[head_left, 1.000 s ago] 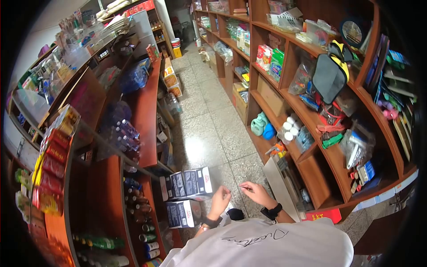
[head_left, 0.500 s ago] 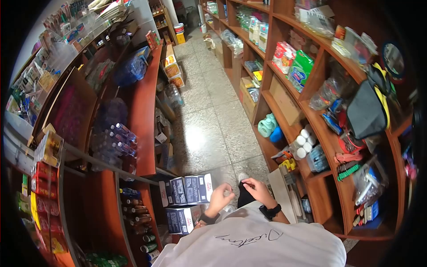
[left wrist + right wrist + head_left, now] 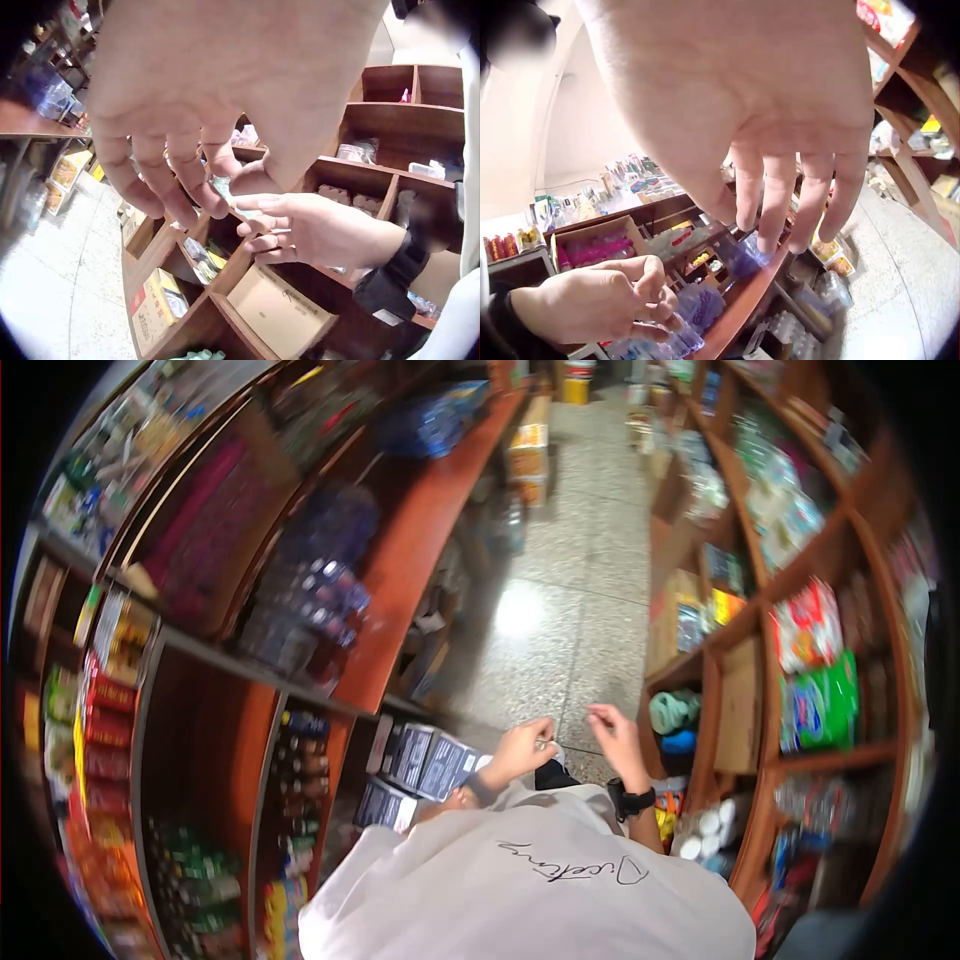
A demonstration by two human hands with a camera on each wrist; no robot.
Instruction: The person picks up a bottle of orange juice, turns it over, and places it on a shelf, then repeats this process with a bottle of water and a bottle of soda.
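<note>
In the head view, my left hand (image 3: 518,750) hovers in front of the white shirt (image 3: 540,860), over the aisle floor. Its fingers hang loosely bent in the left wrist view, and nothing shows between them. Level with it, a short gap away, my right hand (image 3: 618,742) is raised with a black watch (image 3: 632,798) on the wrist. The right wrist view shows the right fingers (image 3: 780,199) fairly straight and relaxed, holding nothing. Nearest the left hand are dark printed cartons (image 3: 425,760), stacked below and left of it.
A wooden shelf unit (image 3: 760,610) runs along the right, holding a green package (image 3: 822,702) and white rolls (image 3: 708,828). At left stands a red-brown counter (image 3: 425,550) with wrapped bottles (image 3: 325,600). Several drink bottles (image 3: 303,760) lie on a lower shelf. Speckled floor (image 3: 590,560) stretches between.
The head view has swung, so the aisle and shelves sit differently in it. Both hands have moved farther apart, and the right hand's fingers have straightened and point up the aisle.
</note>
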